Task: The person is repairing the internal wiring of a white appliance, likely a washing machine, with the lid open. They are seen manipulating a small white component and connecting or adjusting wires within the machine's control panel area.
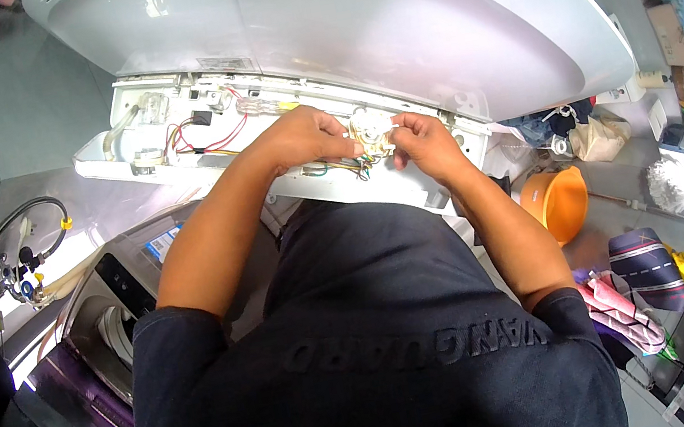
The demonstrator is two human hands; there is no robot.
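Both my hands work at a small white part with wires [369, 124], overexposed in the bright light, on the right half of an open white appliance panel [99, 160]. My left hand [306, 137] is closed, its thumb and fingers pinching the part's left side. From the right, my right hand [429, 145] pinches at the opposite side with thumb and forefinger. Thin coloured wires [361, 166] hang in a bundle below the part, between the hands. What exactly lies under each fingertip is hard to make out.
A large pale appliance body [380, 15] rises behind the panel. Red wires [232, 132] and a black connector [202, 118] lie in its left half. At left stand a washing machine [113, 290] and a black hose [21, 210]; at right, an orange basin [561, 202].
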